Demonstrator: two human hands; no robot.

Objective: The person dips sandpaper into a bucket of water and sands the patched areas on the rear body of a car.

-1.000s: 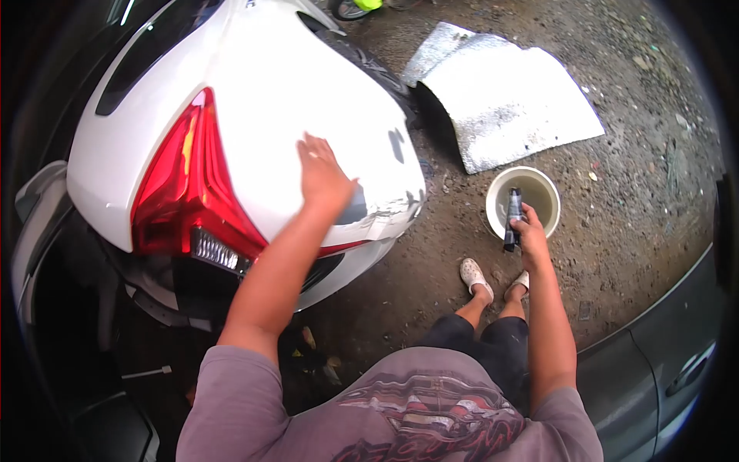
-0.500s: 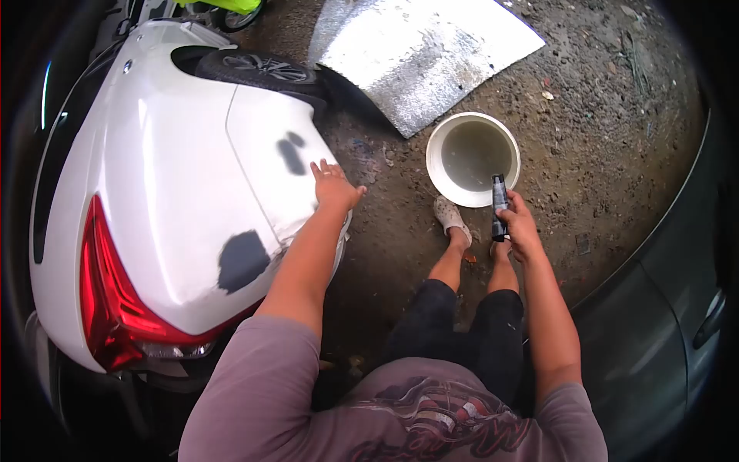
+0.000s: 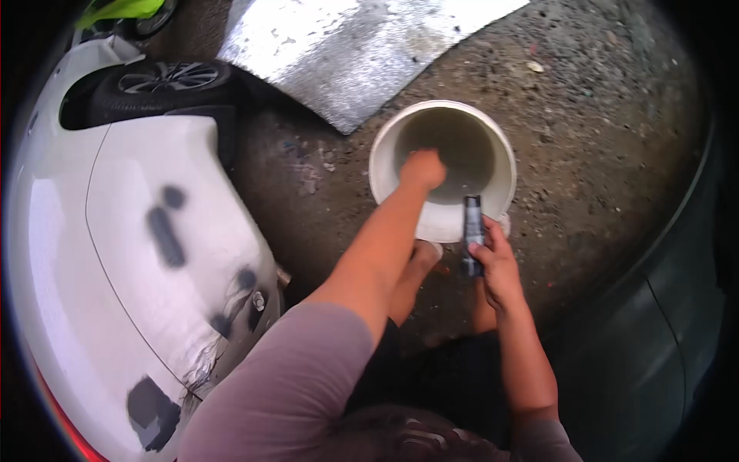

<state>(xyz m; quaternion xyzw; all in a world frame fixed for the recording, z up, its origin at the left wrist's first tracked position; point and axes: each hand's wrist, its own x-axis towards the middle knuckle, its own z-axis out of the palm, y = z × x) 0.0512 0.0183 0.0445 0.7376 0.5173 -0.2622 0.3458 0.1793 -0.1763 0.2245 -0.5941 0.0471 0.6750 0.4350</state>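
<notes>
My left hand reaches down into a white bucket of cloudy water. Its fingers are hidden at the water, so I cannot tell whether they grip anything. Beside the bucket's near rim, my right hand is closed around a dark, oblong sanding block, held upright with a greyish face showing. To the left, the white car has dark grey patches on its panel, including a long spot and a larger patch near the bottom. Its bumper corner looks scuffed.
A silvery foil sheet lies on the ground beyond the bucket. The car's wheel is at upper left. A dark car body borders the right side. Rough dirt and gravel surround the bucket.
My left hand has left the white car's panel and moved right into the bucket. My right hand still holds the sanding block. The view has shifted, bringing the bucket closer.
</notes>
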